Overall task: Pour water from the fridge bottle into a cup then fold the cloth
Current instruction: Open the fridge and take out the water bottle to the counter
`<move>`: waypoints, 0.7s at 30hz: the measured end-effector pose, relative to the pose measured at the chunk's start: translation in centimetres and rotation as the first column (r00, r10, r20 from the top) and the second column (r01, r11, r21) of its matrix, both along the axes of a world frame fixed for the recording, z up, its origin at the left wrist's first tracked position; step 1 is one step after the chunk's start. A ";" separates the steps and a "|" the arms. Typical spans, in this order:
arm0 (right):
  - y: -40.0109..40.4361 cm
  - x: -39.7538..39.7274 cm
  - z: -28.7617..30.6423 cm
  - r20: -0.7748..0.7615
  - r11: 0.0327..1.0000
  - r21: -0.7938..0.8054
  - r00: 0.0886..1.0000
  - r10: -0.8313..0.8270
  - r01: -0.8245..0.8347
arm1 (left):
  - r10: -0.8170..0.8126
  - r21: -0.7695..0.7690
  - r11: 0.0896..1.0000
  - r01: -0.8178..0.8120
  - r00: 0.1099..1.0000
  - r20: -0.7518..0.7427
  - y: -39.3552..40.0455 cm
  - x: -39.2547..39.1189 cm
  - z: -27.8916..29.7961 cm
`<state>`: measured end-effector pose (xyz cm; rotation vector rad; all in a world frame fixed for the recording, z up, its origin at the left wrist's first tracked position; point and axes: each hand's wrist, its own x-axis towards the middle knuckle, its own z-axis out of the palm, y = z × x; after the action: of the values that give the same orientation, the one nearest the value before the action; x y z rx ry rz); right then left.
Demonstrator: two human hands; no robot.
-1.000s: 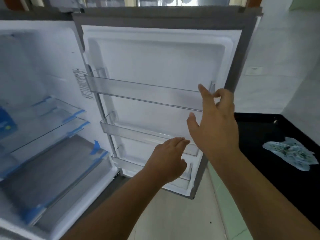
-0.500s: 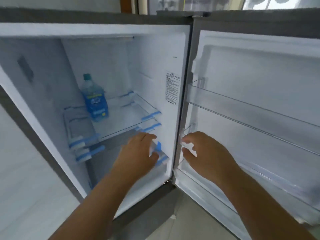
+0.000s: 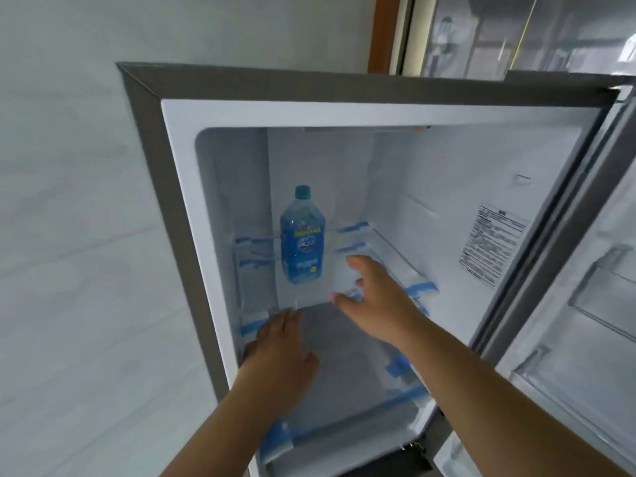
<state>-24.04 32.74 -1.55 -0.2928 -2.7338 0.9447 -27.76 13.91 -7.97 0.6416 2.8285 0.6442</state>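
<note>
A pale tiled wall (image 3: 69, 235) fills the left of the view, and the grey-framed fridge (image 3: 144, 108) stands against it with its white interior exposed. The left hand (image 3: 278, 352) hovers low at the front edge of the glass shelf (image 3: 309, 294), fingers loosely spread and holding nothing; whether its fingertips touch the shelf edge cannot be told. Above it and further back, the water bottle (image 3: 303, 242) stands upright on that shelf toward its left rear. The bottle is clear blue-tinted plastic with a teal screw cap, sloping shoulders and a blue wrap label carrying a thin yellow band near its top and a small yellow mark near its base. Just beside it to the right, the right hand (image 3: 375, 297) reaches over the shelf, thumb and fingers parted in an open curve, empty and apart from the bottle. A printed sticker (image 3: 492, 246) sits on the right inner wall. At far right is the open fridge door (image 3: 585, 304) with clear door bins (image 3: 599, 290).
</note>
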 end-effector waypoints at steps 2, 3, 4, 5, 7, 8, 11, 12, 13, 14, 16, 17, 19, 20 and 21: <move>-0.1 -3.8 1.8 -0.064 0.997 -0.058 0.997 0.040 -0.043 | 0.040 0.025 0.999 -0.040 0.999 -0.003 -0.1 -0.7 -0.3; 0.0 -5.7 2.7 -0.085 0.994 -0.097 0.995 0.049 -0.057 | 0.056 0.038 0.998 -0.056 0.998 -0.010 0.0 -1.0 -0.5; 0.1 -7.5 3.5 -0.101 0.988 -0.137 0.993 0.056 -0.070 | 0.070 0.059 0.996 -0.069 0.997 -0.017 0.0 -1.0 -0.6; 0.2 -9.5 4.1 -0.111 0.982 -0.174 0.992 0.059 -0.078 | 0.083 0.085 0.993 -0.080 0.996 -0.026 0.1 -1.1 -0.6; 0.1 -13.0 5.0 -0.097 0.966 -0.238 0.992 0.083 -0.104 | 0.111 0.109 0.988 -0.106 0.993 -0.032 0.1 -1.4 -0.7; -0.1 -14.5 5.3 -0.079 0.958 -0.263 0.992 0.101 -0.118 | 0.129 0.126 0.984 -0.125 0.991 -0.025 0.1 -1.6 -0.6; -0.5 -17.8 5.6 -0.050 0.930 -0.335 0.988 0.143 -0.151 | 0.184 0.202 0.963 -0.176 0.983 -0.020 0.3 -2.3 -0.3; -0.6 -18.5 5.3 -0.065 0.931 -0.327 0.987 0.148 -0.161 | 0.207 0.238 0.951 -0.196 0.978 -0.023 0.5 -2.5 -0.1; -0.5 -19.0 5.0 -0.091 0.944 -0.290 0.986 0.139 -0.159 | 0.231 0.279 0.936 -0.215 0.973 -0.024 0.7 -2.7 0.1; -0.3 -19.3 4.5 -0.125 0.961 -0.232 0.985 0.121 -0.147 | 0.254 0.312 0.921 -0.235 0.967 -0.021 0.9 -2.8 0.4; 0.3 -19.4 3.6 -0.184 0.983 -0.140 0.979 0.089 -0.116 | 0.277 0.349 0.902 -0.255 0.961 -0.015 1.3 -3.1 1.0; 0.6 -19.2 3.5 -0.205 0.987 -0.118 0.975 0.086 -0.112 | 0.279 0.371 0.893 -0.255 0.960 -0.011 1.5 -3.4 1.2; 1.2 -18.5 3.6 -0.225 0.986 -0.091 0.968 0.114 -0.137 | 0.285 0.415 0.871 -0.264 0.959 0.012 2.1 -3.9 1.9; 1.5 -18.0 3.6 -0.230 0.984 -0.077 0.963 0.140 -0.162 | 0.291 0.447 0.853 -0.271 0.956 0.024 2.5 -4.0 2.4; 1.7 -17.4 3.7 -0.237 0.980 -0.063 0.957 0.168 -0.188 | 0.303 0.486 0.828 -0.281 0.952 0.034 2.8 -4.4 2.8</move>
<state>-41.43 34.47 2.14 0.0496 -2.5417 1.0692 -32.13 16.73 -5.19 0.2773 2.8353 1.4460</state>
